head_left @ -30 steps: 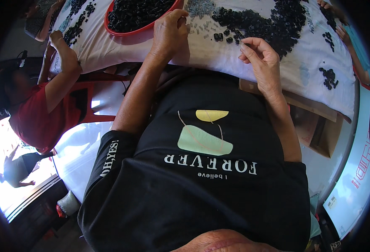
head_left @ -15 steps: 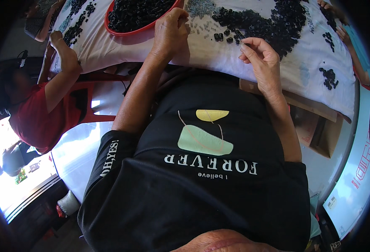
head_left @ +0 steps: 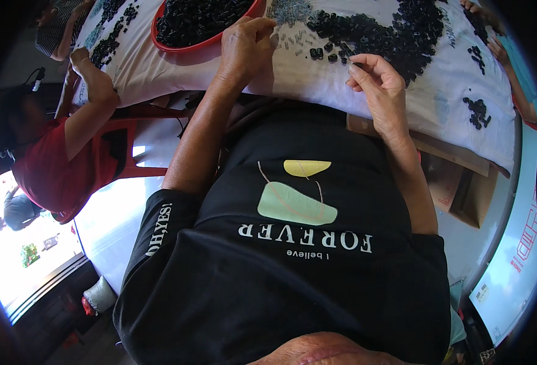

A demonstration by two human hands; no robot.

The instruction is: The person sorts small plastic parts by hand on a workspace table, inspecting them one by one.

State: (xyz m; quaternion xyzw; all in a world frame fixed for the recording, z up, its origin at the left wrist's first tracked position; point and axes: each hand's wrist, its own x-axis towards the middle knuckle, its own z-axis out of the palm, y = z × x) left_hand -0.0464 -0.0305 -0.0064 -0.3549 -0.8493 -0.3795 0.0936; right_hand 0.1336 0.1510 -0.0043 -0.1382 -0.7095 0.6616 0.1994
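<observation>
My left hand (head_left: 244,50) is closed in a pinch beside a red basin (head_left: 205,45) heaped with small black plastic parts (head_left: 204,18). Whatever sits between its fingertips is too small to make out. Thin clear or metallic pieces, perhaps small springs (head_left: 291,41), lie scattered just right of those fingers. My right hand (head_left: 380,85) pinches a small black part (head_left: 358,64) between thumb and fingertips. It hovers at the near edge of a large black pile (head_left: 396,42). A few loose black pieces (head_left: 317,53) lie between my two hands.
A white cloth (head_left: 311,82) covers the table. At the left a person in red (head_left: 67,158) sits on a red chair (head_left: 128,146); another person's hands (head_left: 497,52) work at the right edge. Smaller black clusters (head_left: 477,112) lie to the right. Under the table is a cardboard box (head_left: 451,182).
My left hand has shifted slightly left and down, still pinched. My right hand stays almost where it was. A person outside at far left has moved up.
</observation>
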